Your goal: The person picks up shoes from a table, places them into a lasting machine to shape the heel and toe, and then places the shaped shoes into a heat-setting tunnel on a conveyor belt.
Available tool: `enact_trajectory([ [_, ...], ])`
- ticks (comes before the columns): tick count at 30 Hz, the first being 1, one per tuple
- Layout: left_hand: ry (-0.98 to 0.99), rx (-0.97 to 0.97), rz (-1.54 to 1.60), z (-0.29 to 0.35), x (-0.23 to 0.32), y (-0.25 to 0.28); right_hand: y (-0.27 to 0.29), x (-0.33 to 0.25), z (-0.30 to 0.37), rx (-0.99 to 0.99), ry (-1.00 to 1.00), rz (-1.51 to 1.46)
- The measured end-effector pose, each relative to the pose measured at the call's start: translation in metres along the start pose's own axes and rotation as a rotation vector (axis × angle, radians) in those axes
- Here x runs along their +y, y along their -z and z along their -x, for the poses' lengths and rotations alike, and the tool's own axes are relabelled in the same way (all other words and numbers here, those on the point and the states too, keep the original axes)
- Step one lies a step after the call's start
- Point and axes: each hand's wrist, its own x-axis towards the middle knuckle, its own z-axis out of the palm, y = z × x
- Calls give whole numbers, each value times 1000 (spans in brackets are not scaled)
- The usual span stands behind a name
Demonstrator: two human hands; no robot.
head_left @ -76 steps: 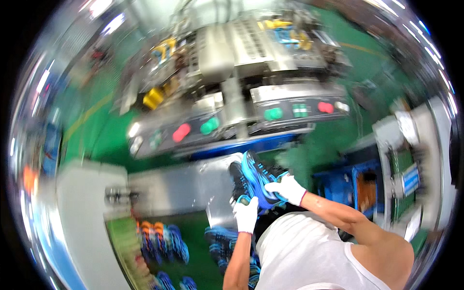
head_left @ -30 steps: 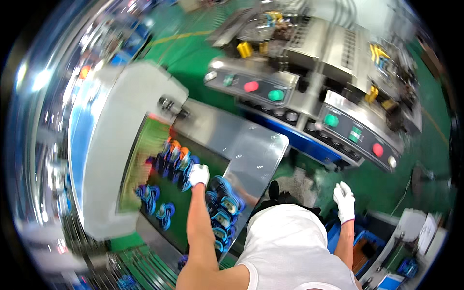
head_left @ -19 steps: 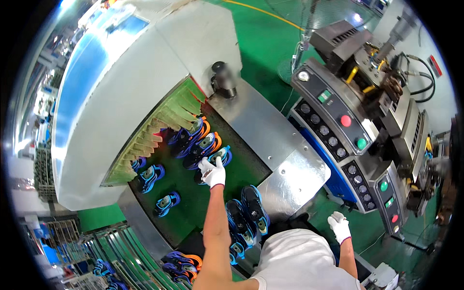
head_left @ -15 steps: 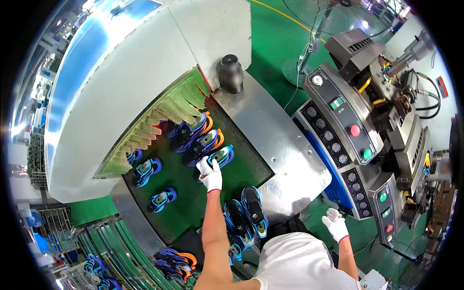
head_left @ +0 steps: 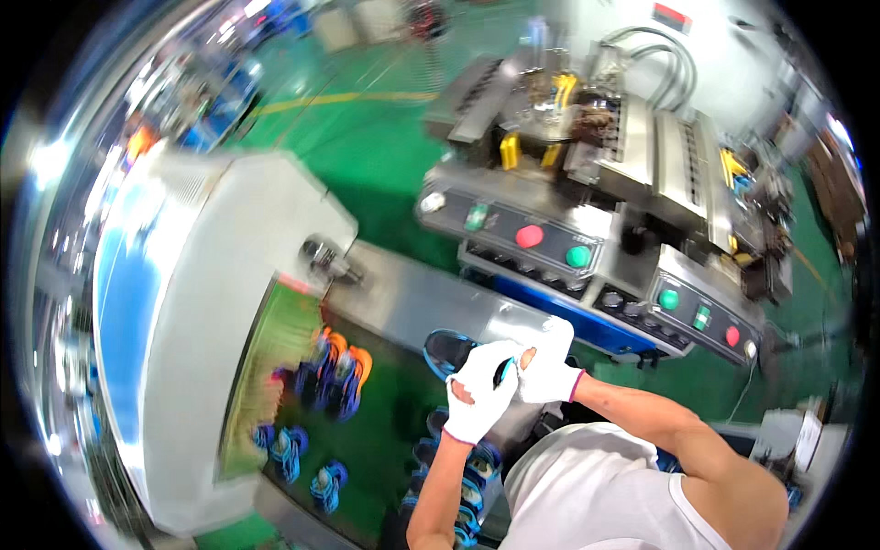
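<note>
My left hand [head_left: 481, 390], in a white work glove, is closed around a black shoe with blue trim [head_left: 447, 352]. My right hand [head_left: 548, 362], gloved the same way, is closed at the shoe's other end, beside the left. The shoe's rounded front sticks out to the left, and most of its middle is hidden by the gloves. Both hands are over the steel ledge of the machine. Below them, several blue-and-black shoes [head_left: 472, 490] stand close together near my body. Further left, orange-and-purple shoes [head_left: 346, 371] rest on the green belt [head_left: 385, 440].
A pale machine housing [head_left: 220, 238] with a green strip curtain [head_left: 257, 367] covers the belt's left side. Smaller blue shoes [head_left: 290, 454] lie by the curtain. Beyond the steel ledge [head_left: 412, 298], a press with a button panel [head_left: 513, 225] stands at the far right.
The view has swung to the right. My left hand has left the belt, and my right hand has come in from the right to meet it. Both now hold a shoe.
</note>
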Motion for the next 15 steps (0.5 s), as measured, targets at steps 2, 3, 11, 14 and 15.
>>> enact_trajectory([
  [2, -82, -48, -18, -33, 34, -15, -4, 42, 30, 291, -78, -296],
  [3, -20, -56, 109, -41, 43, -19, 16, 45, 41, 243, -181, -439],
  [11, 75, 294, 40, -118, 36, -73, 179, 26, 169, 424, -229, -1710],
  [14, 255, 221, 68, -114, 27, -105, 198, 53, 202, 462, -256, -1844],
  [15, 293, 224, 86, -110, 26, -117, 206, 53, 208, 510, -246, -1878],
])
